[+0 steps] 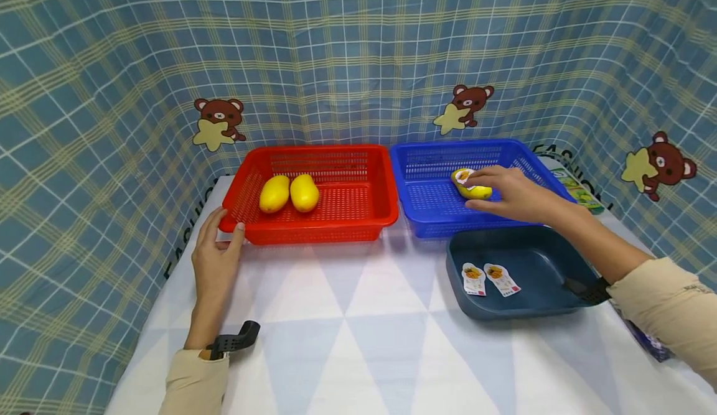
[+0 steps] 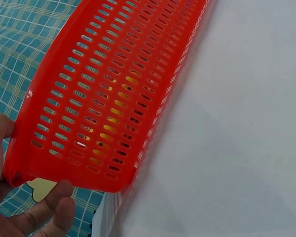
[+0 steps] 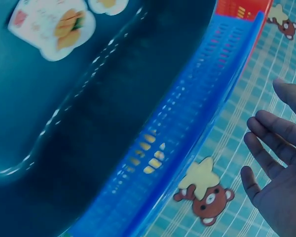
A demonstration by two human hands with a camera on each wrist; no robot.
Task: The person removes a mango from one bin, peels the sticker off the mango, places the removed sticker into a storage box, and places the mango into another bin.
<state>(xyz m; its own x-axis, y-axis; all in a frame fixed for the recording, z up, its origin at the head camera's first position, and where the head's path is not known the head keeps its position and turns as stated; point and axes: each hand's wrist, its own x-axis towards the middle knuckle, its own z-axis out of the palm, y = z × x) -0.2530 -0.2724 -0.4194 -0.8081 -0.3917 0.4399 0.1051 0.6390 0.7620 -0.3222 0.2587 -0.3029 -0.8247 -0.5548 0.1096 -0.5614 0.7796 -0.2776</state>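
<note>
At the front left corner of a red basket (image 1: 313, 221), my left hand (image 1: 215, 264) holds the rim, thumb and fingers on either side. Two yellow mangoes (image 1: 304, 193) lie inside this basket; through its slots in the left wrist view, yellow shows. My right hand (image 1: 512, 192) hovers over a blue basket (image 1: 427, 198) with fingers spread and nothing in them. Beneath its fingertips lies another mango (image 1: 477, 193) bearing a paper label (image 1: 462, 177). In the right wrist view, the right hand (image 3: 281, 153) is relaxed.
A dark teal tray (image 1: 538, 258) stands before the blue basket, with two picture labels (image 1: 473, 279) in it; the right forearm crosses above its right side. Green printed packaging (image 1: 579, 191) lies at the table's right edge. Checked cloth (image 1: 347, 60) hangs behind and at both sides.
</note>
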